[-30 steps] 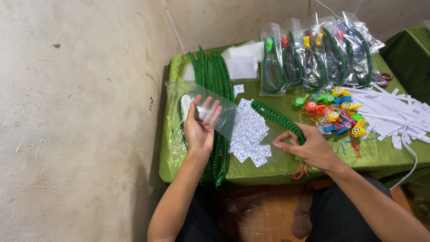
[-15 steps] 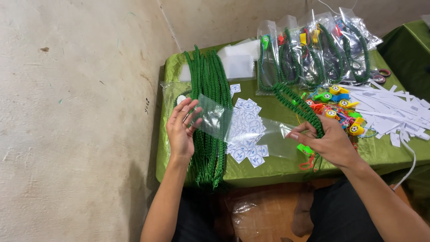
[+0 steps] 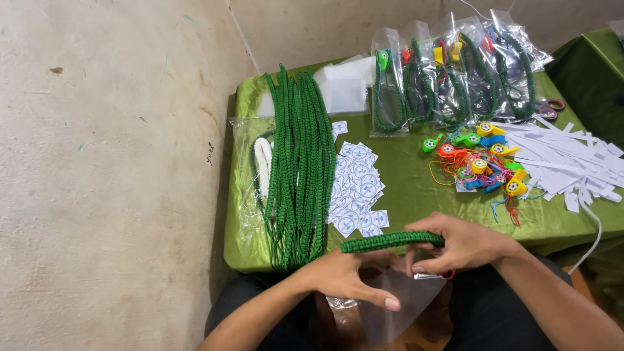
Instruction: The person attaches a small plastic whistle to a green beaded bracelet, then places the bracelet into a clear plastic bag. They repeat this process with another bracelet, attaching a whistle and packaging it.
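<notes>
A: Item one, green braided cord (image 3: 390, 241). Position?

B: At the near table edge, long axis running left to right, slightly raised toward the right. Right hand (image 3: 465, 245) has its right end; left hand (image 3: 344, 276) sits just below its left end.

A: Right hand, state?

B: Closed round the cord's end, fingers curled, thumb tucked under. Something red shows beneath it; cannot tell what.

A: Left hand?

B: Mostly open, fingers spread, touching a clear plastic bag (image 3: 396, 305) that hangs below the table edge. Whether it pinches the bag, cannot tell.

A: Other stock?

B: Bundle of green cords (image 3: 299, 162) on the green tablecloth (image 3: 409, 188), paper labels (image 3: 357, 188), coloured whistles (image 3: 481, 159), packed bags (image 3: 448, 71).
</notes>
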